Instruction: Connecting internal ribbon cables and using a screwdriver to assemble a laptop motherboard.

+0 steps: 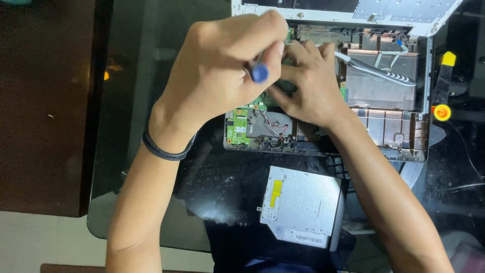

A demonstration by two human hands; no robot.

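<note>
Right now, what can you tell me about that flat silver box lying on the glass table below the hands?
The flat silver box is a thin, nearly square metal case, like a disc drive taken out of a computer. It has a yellow sticker on top, a white label along its near edge and a dark strip down its right side. It lies flat, slightly turned, on the dark glass table, just below the opened laptop base. Neither hand touches it.

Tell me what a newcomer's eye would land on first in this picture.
First, the two hands at top centre: the left hand grips a blue-capped screwdriver while the right hand rests on the opened white laptop chassis with green circuit boards. Below it, a flat silver metal optical drive lies on the dark glass table.
</note>
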